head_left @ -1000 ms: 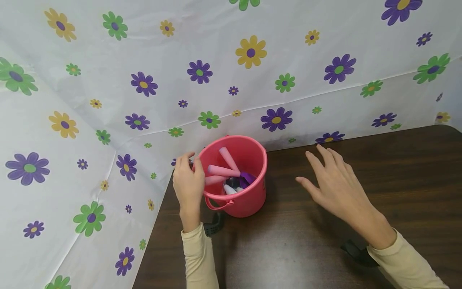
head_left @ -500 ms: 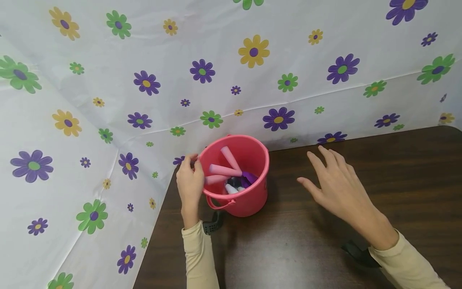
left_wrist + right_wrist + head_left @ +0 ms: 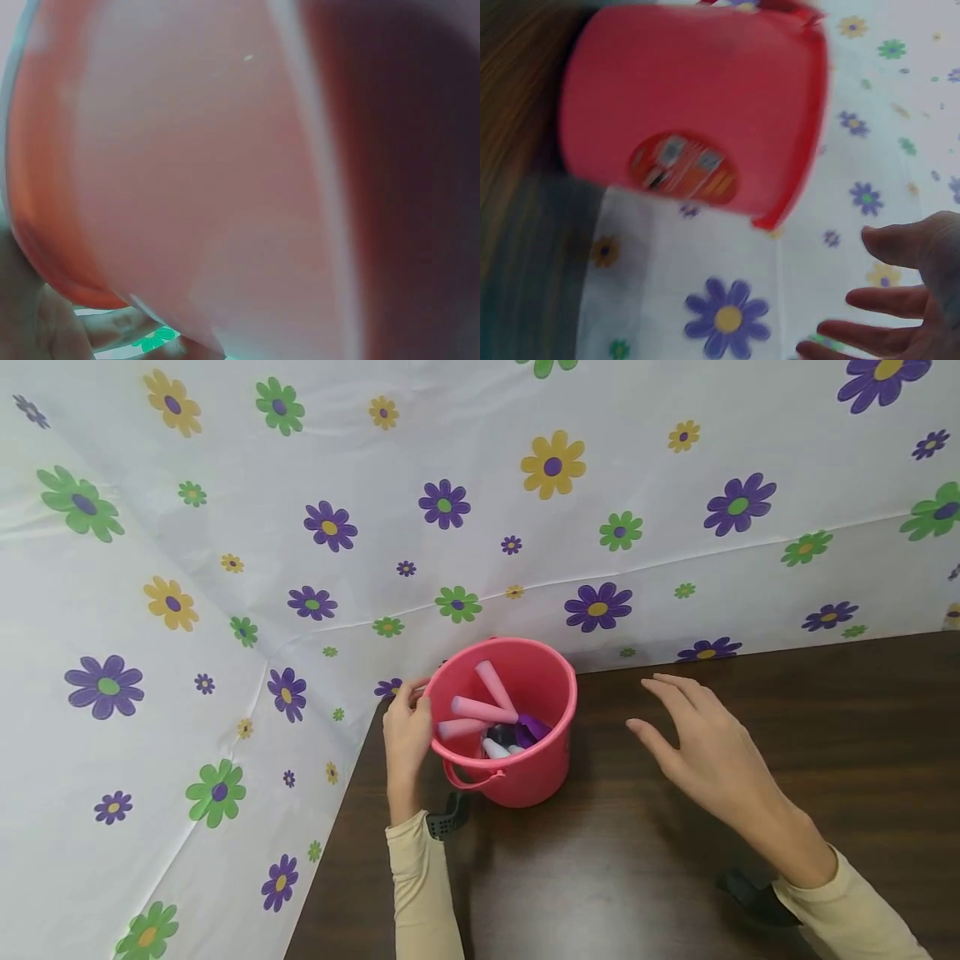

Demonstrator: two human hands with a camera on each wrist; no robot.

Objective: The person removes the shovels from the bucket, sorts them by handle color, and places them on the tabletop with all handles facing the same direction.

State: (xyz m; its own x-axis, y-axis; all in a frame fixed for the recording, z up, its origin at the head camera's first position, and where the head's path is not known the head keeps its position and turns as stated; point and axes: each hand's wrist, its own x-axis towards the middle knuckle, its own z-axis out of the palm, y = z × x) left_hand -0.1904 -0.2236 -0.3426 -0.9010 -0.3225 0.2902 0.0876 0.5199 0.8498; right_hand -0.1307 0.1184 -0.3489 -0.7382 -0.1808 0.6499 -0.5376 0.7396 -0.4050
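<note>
A pink plastic bucket stands upright on the table, its handle hanging down at the front. Inside it lie several pink rod-like pieces, a purple piece, a white tapered piece and something dark. My left hand holds the bucket's rim at the left side, fingers bent at the edge; the left wrist view shows fingers by the rim, part of the grip hidden. To the right of the bucket, apart from it, my right hand hovers over the table with fingers extended, holding nothing.
The dark wood table extends to the right and toward me. A white flower-patterned sheet covers the walls behind and to the left, close to the bucket. Black straps sit at both wrists.
My left fingers have closed in on the bucket's left rim. The right hand stays raised, its fingers slightly closer together. The whole head view has shifted a little; the bucket keeps its place.
</note>
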